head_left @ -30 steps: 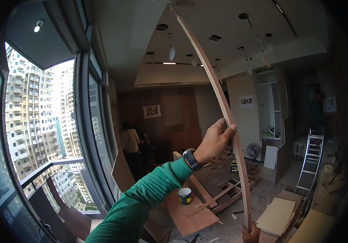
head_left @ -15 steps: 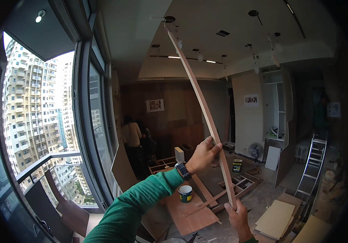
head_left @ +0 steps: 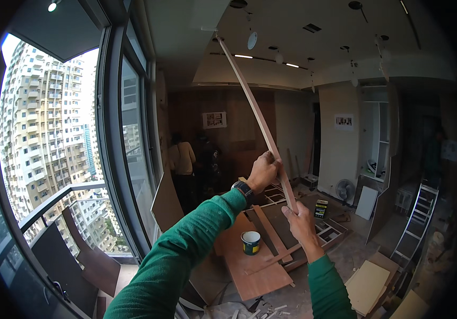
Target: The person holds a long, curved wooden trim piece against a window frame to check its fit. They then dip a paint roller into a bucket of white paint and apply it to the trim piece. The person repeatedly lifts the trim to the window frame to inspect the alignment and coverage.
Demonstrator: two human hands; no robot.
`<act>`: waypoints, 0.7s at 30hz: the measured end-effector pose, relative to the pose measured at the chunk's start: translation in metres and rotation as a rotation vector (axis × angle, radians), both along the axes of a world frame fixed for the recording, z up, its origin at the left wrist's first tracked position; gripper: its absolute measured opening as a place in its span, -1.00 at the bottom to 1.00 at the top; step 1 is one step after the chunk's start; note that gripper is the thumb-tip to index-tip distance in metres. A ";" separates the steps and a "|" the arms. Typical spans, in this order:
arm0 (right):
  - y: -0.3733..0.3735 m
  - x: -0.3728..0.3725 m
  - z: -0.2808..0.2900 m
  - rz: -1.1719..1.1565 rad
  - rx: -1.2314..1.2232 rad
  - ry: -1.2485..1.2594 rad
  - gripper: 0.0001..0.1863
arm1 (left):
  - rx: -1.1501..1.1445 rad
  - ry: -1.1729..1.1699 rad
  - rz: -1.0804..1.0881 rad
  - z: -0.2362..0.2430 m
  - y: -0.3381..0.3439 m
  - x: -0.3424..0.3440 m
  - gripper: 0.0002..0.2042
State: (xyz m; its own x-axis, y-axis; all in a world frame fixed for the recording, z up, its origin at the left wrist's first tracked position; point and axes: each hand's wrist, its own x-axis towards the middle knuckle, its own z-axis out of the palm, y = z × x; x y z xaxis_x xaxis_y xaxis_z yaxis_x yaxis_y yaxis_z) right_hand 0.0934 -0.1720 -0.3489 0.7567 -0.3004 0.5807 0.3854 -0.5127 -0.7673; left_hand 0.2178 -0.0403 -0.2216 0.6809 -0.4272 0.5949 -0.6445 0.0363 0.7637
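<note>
Both hands grip a long wooden stick (head_left: 253, 101) that slants up and to the left toward the ceiling. My left hand (head_left: 264, 171) is wrapped round its lower middle. Closer to me, my right hand (head_left: 298, 217) holds the bottom end, thumb along the wood. At the far tip, a small pale fitting (head_left: 209, 28) meets or nearly meets the light ceiling panel (head_left: 186, 48); what kind it is I cannot make out. Below my hands an uncovered paint can (head_left: 251, 243), dark with a yellow patch and a white inside, stands on a reddish-brown board (head_left: 255, 276).
Tall windows (head_left: 133, 106) run along the left. Two people (head_left: 182, 159) stand by the back wall. Wooden frames (head_left: 327, 234), a fan (head_left: 345, 189), a ladder (head_left: 415, 220) and stacked boards (head_left: 367, 282) lie or stand to the right. Wires and lamps (head_left: 354, 74) hang from the ceiling.
Both hands have risen and moved slightly left with the stick, and more of my right forearm shows. The view has shifted, so the room sits a little farther right.
</note>
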 end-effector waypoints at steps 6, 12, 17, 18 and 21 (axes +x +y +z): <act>0.024 0.006 -0.028 -0.011 -0.021 0.026 -0.67 | -0.106 0.106 0.014 -0.016 0.023 0.040 -0.73; 0.035 -0.107 -0.215 -0.083 0.157 0.152 -0.70 | -0.125 0.239 -0.108 -0.061 0.021 0.040 -0.71; 0.024 -0.250 -0.372 -0.015 0.145 0.617 -0.72 | -0.189 0.297 -0.067 -0.097 0.078 0.016 -0.73; 0.030 -0.278 -0.381 -0.033 0.214 0.758 -0.71 | -0.156 0.320 -0.092 -0.111 0.070 0.018 -0.73; 0.031 -0.351 -0.419 -0.093 0.178 0.826 -0.69 | -0.065 0.436 -0.131 -0.168 0.062 0.012 -0.72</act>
State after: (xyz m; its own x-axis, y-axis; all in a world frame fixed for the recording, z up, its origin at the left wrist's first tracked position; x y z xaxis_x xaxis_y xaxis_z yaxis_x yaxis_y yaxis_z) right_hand -0.2577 -0.1413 -0.7680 0.8848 -0.4167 -0.2086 -0.3713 -0.3597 -0.8560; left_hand 0.2302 0.0219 -0.3896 0.8164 -0.4975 0.2933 -0.2502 0.1530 0.9560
